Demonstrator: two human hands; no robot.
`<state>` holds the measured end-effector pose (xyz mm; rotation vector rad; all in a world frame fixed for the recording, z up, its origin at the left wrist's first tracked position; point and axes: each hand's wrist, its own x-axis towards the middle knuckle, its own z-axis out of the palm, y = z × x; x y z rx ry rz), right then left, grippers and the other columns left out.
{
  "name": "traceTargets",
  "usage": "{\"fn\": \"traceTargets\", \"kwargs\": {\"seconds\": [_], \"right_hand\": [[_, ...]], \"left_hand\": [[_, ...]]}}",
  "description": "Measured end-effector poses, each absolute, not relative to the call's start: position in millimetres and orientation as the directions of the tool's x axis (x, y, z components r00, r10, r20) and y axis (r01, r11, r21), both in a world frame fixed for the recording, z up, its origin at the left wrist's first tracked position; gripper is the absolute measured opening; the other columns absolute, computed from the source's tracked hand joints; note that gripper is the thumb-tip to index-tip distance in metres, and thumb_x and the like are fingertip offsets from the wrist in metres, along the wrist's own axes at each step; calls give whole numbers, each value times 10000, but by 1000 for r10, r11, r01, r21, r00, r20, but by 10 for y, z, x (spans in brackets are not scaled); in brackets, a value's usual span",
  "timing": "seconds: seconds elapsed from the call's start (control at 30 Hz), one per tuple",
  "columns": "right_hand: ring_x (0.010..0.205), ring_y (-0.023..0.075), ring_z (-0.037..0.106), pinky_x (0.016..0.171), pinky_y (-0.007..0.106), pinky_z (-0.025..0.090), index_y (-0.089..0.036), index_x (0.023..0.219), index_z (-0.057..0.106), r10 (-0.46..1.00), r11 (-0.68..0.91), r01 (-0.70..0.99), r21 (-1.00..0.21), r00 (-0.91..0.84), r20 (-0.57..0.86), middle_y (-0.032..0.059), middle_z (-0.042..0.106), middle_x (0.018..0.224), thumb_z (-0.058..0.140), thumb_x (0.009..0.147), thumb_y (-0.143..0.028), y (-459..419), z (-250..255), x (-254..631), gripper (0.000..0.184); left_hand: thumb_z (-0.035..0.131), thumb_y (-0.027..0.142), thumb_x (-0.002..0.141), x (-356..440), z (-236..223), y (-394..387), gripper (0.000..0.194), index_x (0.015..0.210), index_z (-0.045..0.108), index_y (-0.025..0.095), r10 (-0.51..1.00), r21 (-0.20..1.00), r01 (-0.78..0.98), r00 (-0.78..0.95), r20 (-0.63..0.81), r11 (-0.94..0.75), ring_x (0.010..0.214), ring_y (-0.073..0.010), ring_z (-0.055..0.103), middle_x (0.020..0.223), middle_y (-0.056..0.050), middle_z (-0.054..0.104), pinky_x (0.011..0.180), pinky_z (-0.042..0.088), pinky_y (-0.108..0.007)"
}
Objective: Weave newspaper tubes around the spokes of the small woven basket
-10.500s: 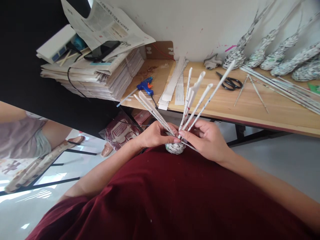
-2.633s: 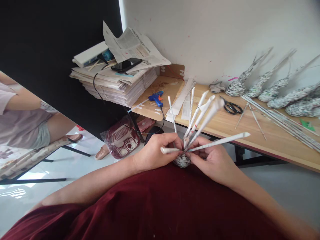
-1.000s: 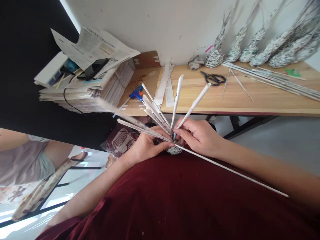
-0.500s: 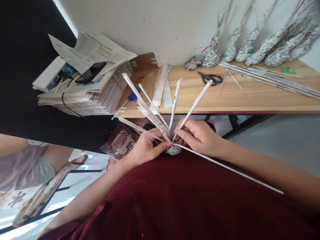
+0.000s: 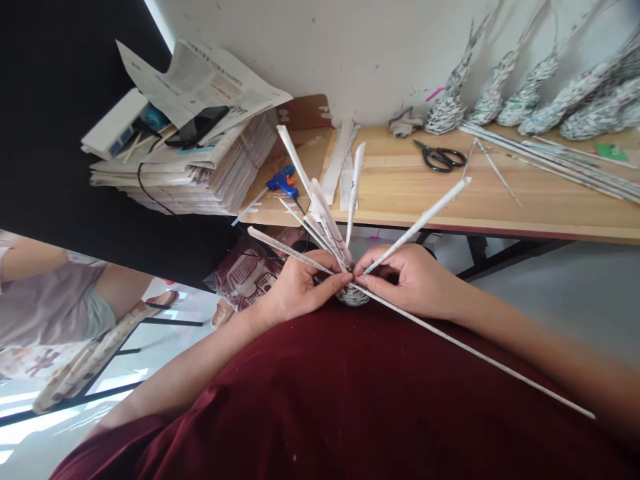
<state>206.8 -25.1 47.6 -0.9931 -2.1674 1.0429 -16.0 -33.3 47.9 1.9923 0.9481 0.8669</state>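
And the rolled-paper tube (image 5: 425, 219) has tipped from one o'clock to two — right fingers (image 5: 383, 285) pinching its foot, left fingers (image 5: 330, 287) gripping the woven paper base (image 5: 354, 297) between my hands, opening room, I judge, for weaving.

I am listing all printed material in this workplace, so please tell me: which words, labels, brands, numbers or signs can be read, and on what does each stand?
No text can be read with certainty.
Open newspaper sheet: headline and columns, too small and blurred.
White box: bluish patches, no legible wording.
Rolled paper sticks: specks of print, unreadable.
Woven paper pieces at right: printed fragments, unreadable.
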Motion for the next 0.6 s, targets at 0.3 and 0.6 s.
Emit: {"fn": "traceTargets", "kwargs": {"seconds": [0.3, 0.6], "right_hand": [[811, 157, 662, 739, 273, 502, -177, 969, 734, 617, 723, 309, -618, -691, 376, 61, 725, 911, 599, 941, -152, -241, 500, 2100, 140], [810, 177, 657, 767, 305, 517, -200, 947, 727, 602, 766, 294, -572, -640, 478, 65, 731, 881, 649, 948, -258, -287, 461, 2041, 98]], "left_hand": [[584, 306, 968, -180, 426, -354, 251, 848, 716, 130, 871, 837, 400, 461, 169, -374, 761, -149, 633, 816, -51, 704, 705, 482, -253], [597, 312, 950, -122, 468, -367, 249, 821, 720, 138, 908, 837, 436, 389, 157, -331, 704, -131, 628, 762, -33, 711, 660, 472, -230]]}}
